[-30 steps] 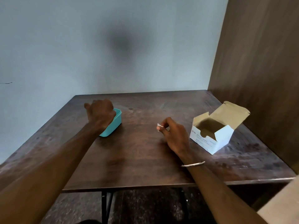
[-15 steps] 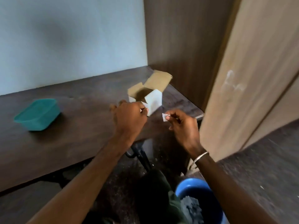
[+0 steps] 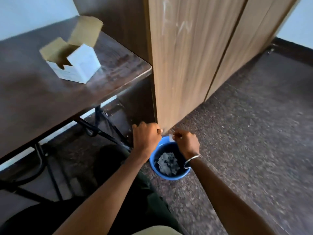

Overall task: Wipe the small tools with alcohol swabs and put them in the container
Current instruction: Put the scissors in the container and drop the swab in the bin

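Blue plastic — a small bucket on the speckled floor holds crumpled grey scraps, and both hands hover just above its far rim; the right hand pinches a small white swab between thumb and fingertips, a metal bangle on its wrist. The left hand is curled into a loose fist beside it — whether it holds anything I cannot tell; an open white cardboard box stands on the dark wooden table, beside a wooden cabinet.

Dim, soft daylight — motion blur smears the whole frame, wide-angle bending at the edges.
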